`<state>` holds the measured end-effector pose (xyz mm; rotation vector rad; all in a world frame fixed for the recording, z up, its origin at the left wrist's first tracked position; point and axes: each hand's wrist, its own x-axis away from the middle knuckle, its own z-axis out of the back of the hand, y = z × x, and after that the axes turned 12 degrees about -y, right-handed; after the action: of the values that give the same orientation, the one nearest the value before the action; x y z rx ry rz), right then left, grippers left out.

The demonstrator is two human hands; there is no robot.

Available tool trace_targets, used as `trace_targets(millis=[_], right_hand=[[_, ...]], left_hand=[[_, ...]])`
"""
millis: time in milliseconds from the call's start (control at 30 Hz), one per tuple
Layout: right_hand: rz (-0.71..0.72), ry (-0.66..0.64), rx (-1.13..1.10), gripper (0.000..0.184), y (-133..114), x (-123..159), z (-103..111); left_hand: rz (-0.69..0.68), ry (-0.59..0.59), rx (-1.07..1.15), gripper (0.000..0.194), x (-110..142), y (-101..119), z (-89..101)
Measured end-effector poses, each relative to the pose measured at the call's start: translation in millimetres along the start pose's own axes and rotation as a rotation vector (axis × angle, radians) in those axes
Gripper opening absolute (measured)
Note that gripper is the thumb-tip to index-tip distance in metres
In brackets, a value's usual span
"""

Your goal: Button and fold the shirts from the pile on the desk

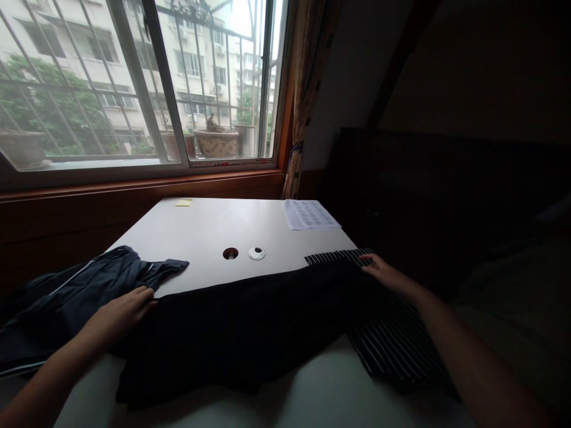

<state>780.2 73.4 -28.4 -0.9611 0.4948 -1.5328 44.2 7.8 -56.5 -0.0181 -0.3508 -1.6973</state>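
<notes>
A black garment (241,333) lies stretched sideways across the white table; its exact kind is lost in the dark cloth. At its left end, my left hand (127,306) is closed on the upper corner. My right hand (387,276) pinches the far right end, with the fingertips partly lost in shadow. Under that end spreads a black-and-white striped garment (397,351), partly covered by the black one. A dark blue garment with white piping (84,285) lies crumpled at the left, beside and partly behind my left hand.
On the white table (232,220) are printed sheets (310,214) at the back right and a yellow sticky note (184,203) at the back left. A cable hole (230,254) sits beside its round white cover (256,253). Beyond stands a barred window (214,77) with a curtain (298,142).
</notes>
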Motion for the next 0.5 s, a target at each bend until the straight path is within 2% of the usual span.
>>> trace_targets(millis=[133,267,333,400,500], right_hand=[[-0.136,-0.050,-0.089,0.066,2.6,20.6,-11.9],[-0.046,-0.241,-0.162,0.082,-4.3,41.1,-12.8],[-0.011,-0.281,-0.210,0.091,-9.9,48.7,-10.5],[-0.022,-0.274,-0.245,0.092,-14.7,55.8,-6.7],[-0.119,-0.278,-0.200,0.085,-14.8,67.8,0.1]], left_hand=[[-0.026,-0.034,0.038,0.044,-2.6,6.2,6.8],[-0.043,-0.116,0.130,0.050,-7.9,13.4,14.3],[-0.076,-0.138,0.169,0.050,-12.6,15.0,13.1],[-0.126,-0.139,0.190,0.048,-18.0,14.2,8.6],[-0.165,-0.149,0.211,0.045,-25.1,9.5,0.2]])
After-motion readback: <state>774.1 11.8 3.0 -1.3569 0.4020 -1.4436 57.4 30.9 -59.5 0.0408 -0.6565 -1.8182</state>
